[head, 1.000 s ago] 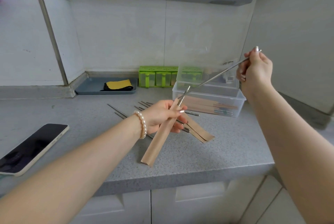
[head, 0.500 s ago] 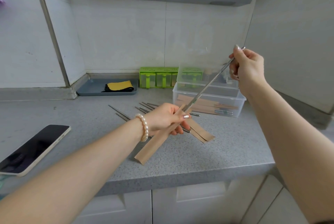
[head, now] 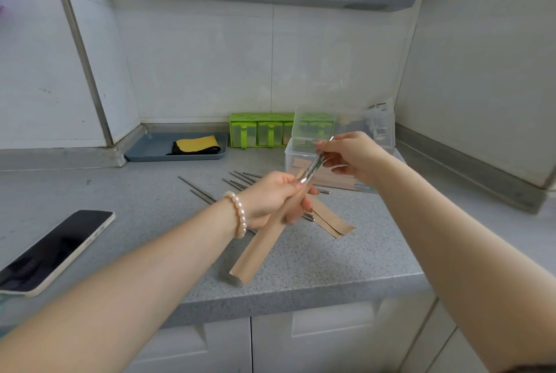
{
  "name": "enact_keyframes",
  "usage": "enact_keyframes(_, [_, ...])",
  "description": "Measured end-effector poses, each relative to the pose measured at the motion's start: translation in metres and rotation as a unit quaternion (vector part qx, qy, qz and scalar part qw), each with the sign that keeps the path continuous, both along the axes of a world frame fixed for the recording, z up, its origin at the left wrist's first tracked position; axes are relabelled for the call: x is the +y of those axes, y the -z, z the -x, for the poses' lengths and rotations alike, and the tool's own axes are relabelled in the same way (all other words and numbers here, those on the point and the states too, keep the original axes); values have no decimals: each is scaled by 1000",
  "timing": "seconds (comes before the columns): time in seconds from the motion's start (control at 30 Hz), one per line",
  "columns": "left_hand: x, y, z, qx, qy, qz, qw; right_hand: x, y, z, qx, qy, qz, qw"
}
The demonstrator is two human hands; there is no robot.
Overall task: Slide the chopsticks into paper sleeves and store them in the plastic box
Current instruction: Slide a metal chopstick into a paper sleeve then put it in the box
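My left hand (head: pixel 272 199) grips a brown paper sleeve (head: pixel 258 247) near its upper end, above the counter. My right hand (head: pixel 350 155) pinches the top of the metal chopsticks (head: pixel 314 166), which are mostly inside the sleeve; only a short shiny stretch shows between my hands. Several loose metal chopsticks (head: pixel 204 192) lie on the counter behind my left hand. Two empty sleeves (head: pixel 331 220) lie flat beneath my hands. The clear plastic box (head: pixel 290 151) stands behind my right hand with its lid up and sleeved chopsticks inside.
A phone (head: pixel 51 250) lies at the counter's left front. A blue tray (head: pixel 141 151) with a yellow-black cloth (head: pixel 195 145) sits at the back. A green condiment rack (head: pixel 258 131) stands against the wall. The counter edge (head: pixel 301 291) runs just below the sleeve.
My right hand has come down and left toward my left hand, pushing the chopsticks far into the sleeve. The sleeve stayed in my left hand.
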State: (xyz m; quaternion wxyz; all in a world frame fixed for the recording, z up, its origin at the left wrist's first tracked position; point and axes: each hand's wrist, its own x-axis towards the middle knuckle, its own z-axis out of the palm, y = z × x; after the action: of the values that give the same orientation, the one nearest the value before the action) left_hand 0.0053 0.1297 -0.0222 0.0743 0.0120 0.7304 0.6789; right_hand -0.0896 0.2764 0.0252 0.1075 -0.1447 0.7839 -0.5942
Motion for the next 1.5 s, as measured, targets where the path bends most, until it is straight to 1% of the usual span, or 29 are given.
enact_keyframes(0.07, [0, 1, 0, 0, -16, -3, 1000, -3, 3, -3, -22, -17, 12, 1000])
enact_keyframes(0.1, [0, 1, 0, 1, -22, -4, 1000, -5, 5, -4, -20, -8, 26, 999])
enact_keyframes(0.17, [2, 0, -1, 1, -29, -6, 1000, -9, 8, -3, 31, 39, 57, 997])
enact_keyframes(0.23, [3, -2, 0, 6, -34, -9, 999, -13, 10, -4, 112, 80, 70, 988])
enact_keyframes(0.3, [5, -3, 2, 7, -42, -11, 999, -16, 12, -5, 153, 94, 71, 981])
enact_keyframes(0.37, [4, -1, 3, 0, -52, -16, 999, -15, 12, -5, 138, 82, 81, 984])
enact_keyframes(0.47, [1, 3, 3, -15, -58, -25, 998, -10, 13, -4, 71, 37, 95, 992])
enact_keyframes(0.6, [-2, 6, 5, -23, -57, -24, 998, -4, 18, -3, 19, -2, 71, 997])
enact_keyframes(0.77, [-3, 7, 7, -32, -50, -20, 998, 1, 15, -4, 6, -26, 48, 998])
enact_keyframes(0.93, [-5, 8, 7, -53, -12, 15, 998, 11, 12, 0, 45, -43, -26, 998])
enact_keyframes(0.97, [-4, 6, 7, -58, -3, 26, 998, 13, 11, 0, 38, -49, -26, 998])
enact_keyframes(1.03, [-2, -1, 9, -61, 8, 34, 998, 19, 7, 1, 9, -48, 8, 999])
enact_keyframes(1.1, [-2, -11, 16, -49, 4, 52, 997, 27, -1, 8, -13, -9, 58, 998])
enact_keyframes(1.13, [-5, -16, 22, -38, -2, 80, 996, 33, -6, 14, -17, 23, 86, 996])
enact_keyframes(1.17, [-7, -22, 28, -21, -16, 131, 991, 41, -12, 22, -18, 62, 118, 991])
enact_keyframes(1.2, [-11, -27, 35, 5, -42, 204, 978, 51, -18, 31, -16, 106, 154, 982])
enact_keyframes(1.23, [-16, -30, 42, 38, -81, 283, 955, 62, -23, 39, -15, 152, 190, 970])
enact_keyframes(1.27, [-21, -32, 49, 81, -134, 347, 925, 74, -27, 47, -13, 196, 225, 954])
enact_keyframes(1.3, [-27, -31, 54, 125, -193, 381, 896, 85, -29, 54, -11, 239, 256, 937])
enact_keyframes(1.33, [-33, -29, 58, 155, -246, 389, 874, 94, -28, 60, -9, 279, 279, 919])
enact_keyframes(1.37, [-39, -25, 61, 166, -284, 384, 863, 101, -25, 65, -6, 317, 294, 902])
enact_keyframes(1.4, [-43, -19, 64, 157, -298, 376, 863, 105, -19, 70, -2, 350, 296, 888])
enact_keyframes(1.43, [-46, -11, 67, 142, -288, 369, 872, 106, -13, 75, 1, 378, 286, 881])
enact_keyframes(1.5, [-48, 7, 71, 106, -243, 364, 893, 101, -1, 83, 4, 411, 242, 879])
